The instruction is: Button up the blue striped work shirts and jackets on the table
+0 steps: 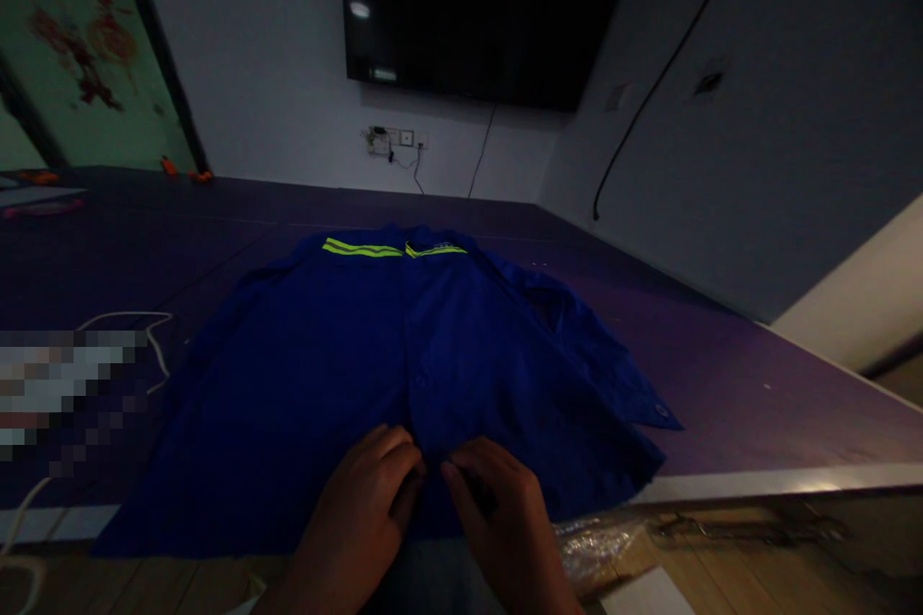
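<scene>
A blue work jacket (303,375) with yellow-green stripes across the chest lies spread on a purple surface, its hem hanging over the near edge. Low on its front opening, my left hand (375,480) has its fingers curled and pressed together on the cloth. Just to the right, my right hand (497,490) pinches the jacket's front edge between thumb and fingers. A narrow gap separates the two hands. Whether a button lies between the fingertips is hidden. One sleeve stretches out to the right, with a button (661,410) at its cuff.
The purple platform (721,384) has a pale front edge. A white cable (155,346) lies at left beside a blurred-out patch. Clear plastic wrapping (595,543) and a metal rod-like item (750,528) are below the edge. A large dark screen (490,10) hangs on the wall above sockets (393,137).
</scene>
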`<state>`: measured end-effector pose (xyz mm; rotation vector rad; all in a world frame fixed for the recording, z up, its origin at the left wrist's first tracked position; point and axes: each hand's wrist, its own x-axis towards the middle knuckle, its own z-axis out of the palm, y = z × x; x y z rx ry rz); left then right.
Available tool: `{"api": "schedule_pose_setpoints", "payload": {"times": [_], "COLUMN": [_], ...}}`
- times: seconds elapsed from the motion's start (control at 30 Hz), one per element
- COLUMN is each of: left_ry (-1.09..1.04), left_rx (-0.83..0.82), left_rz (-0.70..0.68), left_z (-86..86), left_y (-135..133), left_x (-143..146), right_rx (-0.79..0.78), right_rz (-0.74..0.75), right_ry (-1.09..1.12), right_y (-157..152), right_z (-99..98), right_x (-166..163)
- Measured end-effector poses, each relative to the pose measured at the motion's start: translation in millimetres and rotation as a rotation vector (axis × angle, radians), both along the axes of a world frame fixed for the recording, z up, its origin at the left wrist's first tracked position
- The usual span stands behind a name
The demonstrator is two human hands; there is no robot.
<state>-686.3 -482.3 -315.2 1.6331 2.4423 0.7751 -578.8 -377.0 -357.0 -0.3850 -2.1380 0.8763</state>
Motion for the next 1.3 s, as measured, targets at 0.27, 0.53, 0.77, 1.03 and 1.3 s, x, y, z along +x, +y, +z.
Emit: {"api": "schedule_pose_setpoints", "payload": {"times": [0.27,0.53,0.77,1.03,1.3], "left_ry": [-0.115,-0.102,-0.119,-0.192,-0.324], "left_rx": [0.121,0.21,0.273,0.311,0.295], "left_rz": [0.0,0.05,0.074,0.131,0.168], "left_z": [-2.0,-4.9,-9.0,-7.3,0.0], "left_y": [-4,-3,-3,-1,1], "left_x": [-1,2,4,5,6], "right_rx": [0.025,0.018,0.067,-0.139,-0.458], "right_rz": [0.059,-0.087,0.034,-0.026,-0.071], "right_ry": [0.056,0.073,0.065,0.176,0.149], "right_y": [-8,-12,-9,-9,-7], "right_z": [-8.2,-7.3,-16.4,-14.5,-10.0], "right_x": [-4,-10,-8,-7,-6]}}
